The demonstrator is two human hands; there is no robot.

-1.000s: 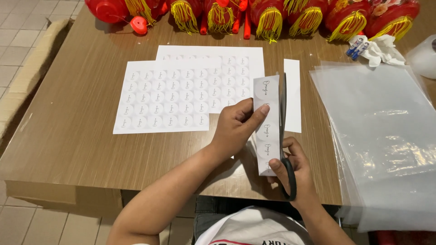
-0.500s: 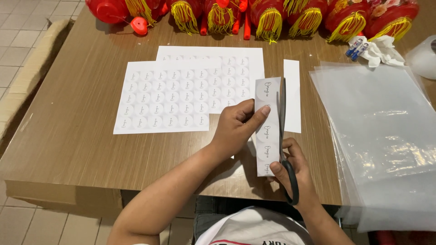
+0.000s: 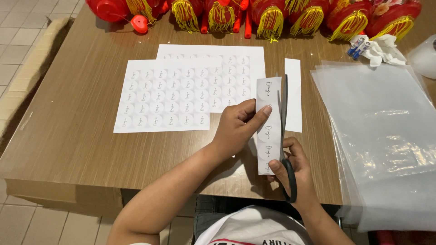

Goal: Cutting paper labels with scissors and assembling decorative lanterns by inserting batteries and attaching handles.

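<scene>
Pinched between thumb and fingers of the left hand [image 3: 237, 129], a narrow paper strip [image 3: 268, 124] of round labels stands lengthwise, its long axis running away from the body. Grip sits on the strip's left edge, about mid-length; fingertips overlap the printed face. Right hand [image 3: 295, 170] is closed through the black loops of a pair of scissors [image 3: 285, 136], just right of the strip and nearer the body than the left hand. Blades lie nearly parallel to the strip's long axis, along its right edge, tips pointing away from the body and reaching about to the strip's far end; blades look almost closed, the gap too thin to judge. Relation that matters: strip and blades share one axis, cut line on the strip's right margin, holding hand on the opposite side, clear of the blades. Right of the strip, a trimmed white offcut [image 3: 293, 93] lies flat on the wooden table [image 3: 68, 136]. Left of the strip, two overlapping label sheets [image 3: 168, 95]. Further right of the strip, a stack of clear plastic bags [image 3: 381, 131]. Beyond the strip, along the far table edge, a row of red lanterns with yellow tassels [image 3: 268, 16].
</scene>
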